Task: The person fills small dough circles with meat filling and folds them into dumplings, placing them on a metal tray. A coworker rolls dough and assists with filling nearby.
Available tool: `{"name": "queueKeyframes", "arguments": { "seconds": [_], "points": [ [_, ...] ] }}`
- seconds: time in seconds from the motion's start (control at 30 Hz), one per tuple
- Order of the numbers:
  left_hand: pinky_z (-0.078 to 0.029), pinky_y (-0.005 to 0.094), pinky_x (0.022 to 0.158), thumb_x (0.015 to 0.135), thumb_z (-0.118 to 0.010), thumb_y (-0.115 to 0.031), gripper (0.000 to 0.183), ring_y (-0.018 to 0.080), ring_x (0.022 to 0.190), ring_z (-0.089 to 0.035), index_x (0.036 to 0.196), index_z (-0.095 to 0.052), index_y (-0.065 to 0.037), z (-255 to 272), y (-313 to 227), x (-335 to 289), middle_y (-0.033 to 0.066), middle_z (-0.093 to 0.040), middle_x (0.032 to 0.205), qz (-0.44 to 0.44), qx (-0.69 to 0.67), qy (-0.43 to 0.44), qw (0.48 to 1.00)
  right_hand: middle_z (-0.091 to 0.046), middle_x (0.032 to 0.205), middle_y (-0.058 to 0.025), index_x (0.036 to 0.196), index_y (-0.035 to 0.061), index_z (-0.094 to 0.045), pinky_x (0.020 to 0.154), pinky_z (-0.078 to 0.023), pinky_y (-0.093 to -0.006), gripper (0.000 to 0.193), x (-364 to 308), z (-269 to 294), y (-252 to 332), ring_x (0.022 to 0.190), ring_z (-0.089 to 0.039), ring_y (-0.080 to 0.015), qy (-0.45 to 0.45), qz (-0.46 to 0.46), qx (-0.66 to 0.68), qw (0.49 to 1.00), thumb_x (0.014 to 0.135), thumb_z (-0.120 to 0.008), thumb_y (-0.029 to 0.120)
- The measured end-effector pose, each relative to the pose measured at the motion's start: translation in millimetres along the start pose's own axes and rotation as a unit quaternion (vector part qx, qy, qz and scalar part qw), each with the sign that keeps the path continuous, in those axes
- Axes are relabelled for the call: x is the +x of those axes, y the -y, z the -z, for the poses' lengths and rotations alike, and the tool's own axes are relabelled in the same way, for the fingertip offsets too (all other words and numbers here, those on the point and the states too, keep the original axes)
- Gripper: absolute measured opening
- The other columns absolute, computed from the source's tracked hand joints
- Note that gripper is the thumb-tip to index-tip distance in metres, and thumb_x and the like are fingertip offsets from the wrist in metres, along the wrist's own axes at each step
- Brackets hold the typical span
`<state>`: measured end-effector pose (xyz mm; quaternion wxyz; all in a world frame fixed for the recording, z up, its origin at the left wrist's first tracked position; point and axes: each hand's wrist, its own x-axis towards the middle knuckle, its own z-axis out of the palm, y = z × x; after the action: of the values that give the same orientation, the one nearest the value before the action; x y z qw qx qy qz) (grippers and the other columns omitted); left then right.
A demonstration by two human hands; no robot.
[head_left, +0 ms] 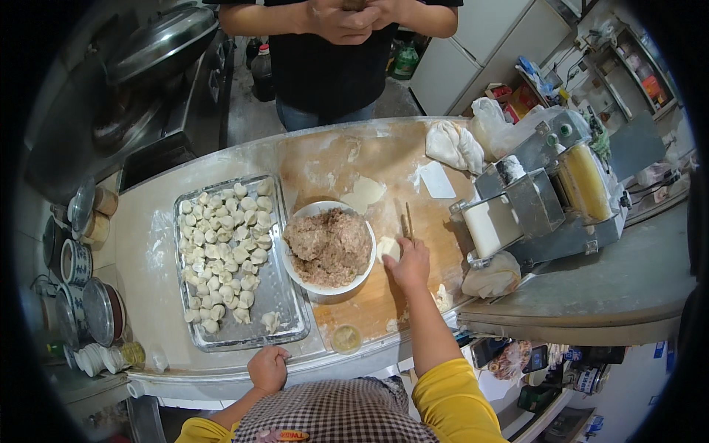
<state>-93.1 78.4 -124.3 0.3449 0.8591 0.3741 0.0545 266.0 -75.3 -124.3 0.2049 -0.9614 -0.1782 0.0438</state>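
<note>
Pretty far along, I'd say: the metal tray on the worktop is mostly covered with folded dumplings, with a bare patch left toward its right side and near corner, where 1 dumpling sits apart from the rest. Doesn't look finished though, since the white bowl beside it has a big mound of meat filling in it, so my guess is plenty of folding is left. The pale wrapper lies just right of the bowl, up against the right hand. Those fingers are partly bent, and I can't tell if they're gripping the wrapper, the thin stick poking out past them, or neither. The left hand is curled into a loose fist at the near edge, nothing visible in it. As for writing, there's a patch with lettering on the checked apron, and a package at lower right has print too small to make out.
</note>
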Motion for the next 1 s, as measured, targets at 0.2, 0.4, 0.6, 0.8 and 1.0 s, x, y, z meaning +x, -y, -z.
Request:
{"name": "queueKeyframes", "arguments": {
  "seconds": [0.2, 0.4, 0.6, 0.8, 1.0],
  "points": [
    [-0.051, 0.0340, 0.063, 0.081, -0.052, 0.004, 0.019, 0.0254, 0.066, -0.064, 0.077, -0.069, -0.005, 9.3, 9.9, 3.5, 0.0107, -0.065, 0.074, 0.031, -0.147, 0.067, 0.986, -0.057, 0.123, -0.0186, 0.109, 0.0070, -0.065, 0.097, -0.046, -0.0438, 0.040, -78.9, 16.4, 16.7, 0.115, -0.052, -0.0373, 0.048, 0.043, -0.003, 0.998, 0.074, -0.079, 0.021],
    [-0.051, 0.0332, 0.063, 0.081, -0.050, 0.007, 0.020, 0.0242, 0.067, -0.065, 0.084, -0.068, -0.002, 25.7, -14.6, 29.6, 0.0123, -0.066, 0.080, -0.099, -0.173, 0.142, 0.969, -0.065, 0.110, -0.0174, 0.095, 0.0034, -0.069, 0.094, -0.048, -0.0424, 0.017, -95.5, 9.3, -5.1, 0.106, -0.060, -0.0337, -0.030, 0.043, 0.109, 0.993, 0.081, -0.070, 0.015],
    [-0.053, 0.0372, 0.072, 0.081, -0.055, 0.003, 0.015, 0.0304, 0.078, -0.065, 0.088, -0.068, -0.003, 24.2, -55.4, 59.2, 0.0124, -0.067, 0.086, -0.220, -0.144, 0.169, 0.950, -0.065, 0.091, -0.0074, 0.102, 0.0003, -0.065, 0.055, -0.045, -0.0258, 0.021, -85.6, 40.9, -11.3, 0.070, -0.057, -0.0138, 0.045, -0.270, 0.596, 0.755, 0.095, -0.054, 0.017],
    [-0.053, 0.0333, 0.077, 0.088, -0.060, -0.004, 0.016, 0.0240, 0.087, -0.065, 0.104, -0.066, -0.002, -3.6, -121.6, 90.8, 0.0117, -0.066, 0.096, -0.305, -0.220, 0.138, 0.916, -0.066, 0.092, -0.0076, 0.112, 0.0009, -0.060, 0.049, -0.041, -0.0226, 0.029, -95.5, 73.6, 10.4, 0.066, -0.057, -0.0135, 0.101, -0.213, 0.770, 0.593, 0.097, -0.051, 0.025],
    [-0.052, 0.0286, 0.080, 0.096, -0.063, -0.012, 0.024, 0.0122, 0.093, -0.061, 0.116, -0.060, 0.000, -18.8, -166.4, 102.7, 0.0053, -0.064, 0.103, -0.039, -0.404, 0.340, 0.849, -0.064, 0.093, -0.0063, 0.110, 0.0027, -0.061, 0.052, -0.041, -0.0219, 0.025, -127.2, 91.8, 51.5, 0.065, -0.053, -0.0083, 0.093, -0.198, 0.669, 0.711, 0.103, -0.047, 0.023]
  ]
}}
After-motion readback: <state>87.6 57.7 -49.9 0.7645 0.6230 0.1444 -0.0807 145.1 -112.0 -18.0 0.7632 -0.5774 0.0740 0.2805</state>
